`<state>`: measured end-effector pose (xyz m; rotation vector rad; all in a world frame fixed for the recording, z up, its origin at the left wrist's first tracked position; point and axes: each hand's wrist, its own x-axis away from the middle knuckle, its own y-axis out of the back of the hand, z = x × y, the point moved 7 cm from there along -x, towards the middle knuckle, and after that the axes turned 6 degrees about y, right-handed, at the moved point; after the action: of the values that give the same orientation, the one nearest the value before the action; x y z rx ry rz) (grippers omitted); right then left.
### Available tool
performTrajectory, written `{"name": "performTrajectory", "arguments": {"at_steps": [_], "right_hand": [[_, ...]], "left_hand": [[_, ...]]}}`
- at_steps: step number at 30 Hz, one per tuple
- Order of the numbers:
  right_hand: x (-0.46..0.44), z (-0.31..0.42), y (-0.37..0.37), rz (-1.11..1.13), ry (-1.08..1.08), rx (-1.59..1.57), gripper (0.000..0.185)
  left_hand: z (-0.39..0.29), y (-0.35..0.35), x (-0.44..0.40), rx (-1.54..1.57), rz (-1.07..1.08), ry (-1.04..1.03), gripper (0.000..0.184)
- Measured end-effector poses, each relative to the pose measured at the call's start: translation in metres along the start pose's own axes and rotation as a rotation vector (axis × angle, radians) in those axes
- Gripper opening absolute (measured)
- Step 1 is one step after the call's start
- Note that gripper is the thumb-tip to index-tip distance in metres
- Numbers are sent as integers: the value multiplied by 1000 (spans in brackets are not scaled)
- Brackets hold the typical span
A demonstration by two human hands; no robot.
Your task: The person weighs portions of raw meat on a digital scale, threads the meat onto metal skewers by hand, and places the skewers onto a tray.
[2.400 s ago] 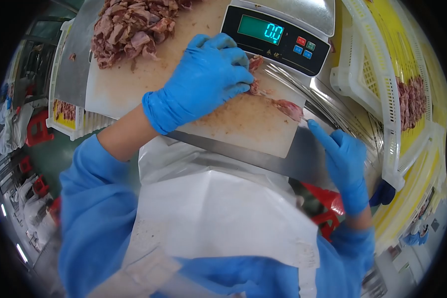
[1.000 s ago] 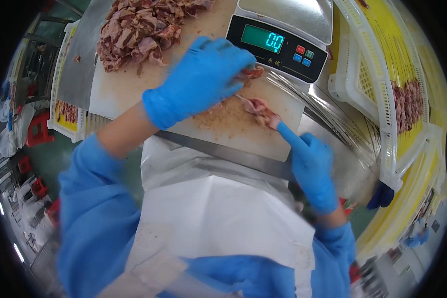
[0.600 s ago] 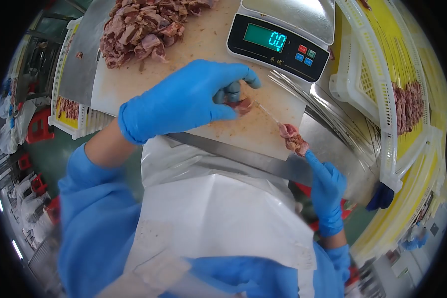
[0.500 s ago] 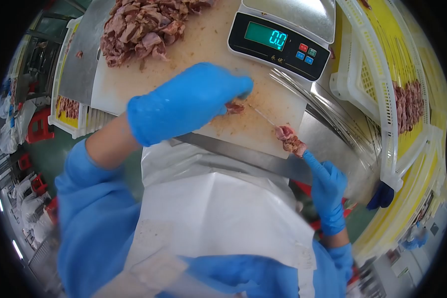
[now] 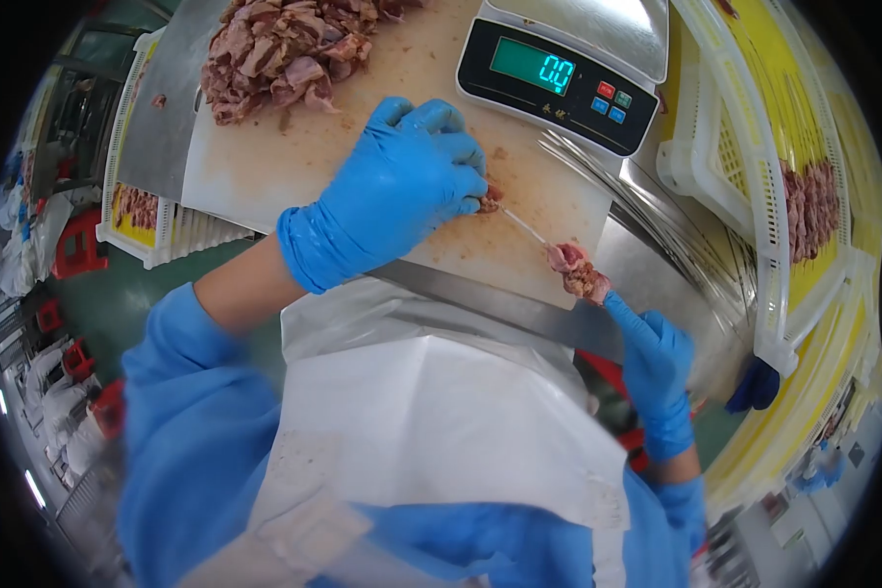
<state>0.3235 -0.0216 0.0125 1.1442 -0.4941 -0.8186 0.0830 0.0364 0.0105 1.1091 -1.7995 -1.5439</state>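
My left hand [image 5: 392, 186], in a blue glove, pinches a small meat piece [image 5: 490, 199] above the cutting board [image 5: 255, 176]. That piece touches the tip end of a thin skewer [image 5: 524, 225], though whether the point has gone into it I cannot tell. Lower down, several raw meat pieces [image 5: 578, 271] are bunched on the same skewer. My right hand [image 5: 657, 363], also gloved in blue, is closed around the skewer's other end, its index finger stretched along to the bunched meat. The grip itself is mostly hidden by the fingers.
A heap of raw meat [image 5: 284, 54] lies at the board's far left. Behind my hands stands a digital scale [image 5: 559, 83] reading 0.0. Loose metal skewers [image 5: 657, 235] lie to the right, beside a white crate [image 5: 755, 147] holding finished meat skewers [image 5: 811, 211].
My left hand has turned and its fingers have come down to the skewer's tip with the meat piece. My right hand and the bunched meat have hardly moved.
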Motion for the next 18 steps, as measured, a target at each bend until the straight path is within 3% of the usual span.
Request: {"name": "performTrajectory", "arguments": {"at_steps": [3, 8, 12, 18], "right_hand": [[-3, 1, 6, 52, 9, 8, 59], [-19, 5, 2, 116, 60, 73, 59], [-22, 3, -18, -27, 76, -52, 59], [-18, 3, -25, -75, 63, -32, 59]], "left_hand": [[6, -4, 0, -2, 19, 61, 18], [3, -2, 0, 43, 19, -11, 18], [22, 6, 6, 155, -73, 70, 19], [34, 2, 9, 60, -6, 76, 17]]}}
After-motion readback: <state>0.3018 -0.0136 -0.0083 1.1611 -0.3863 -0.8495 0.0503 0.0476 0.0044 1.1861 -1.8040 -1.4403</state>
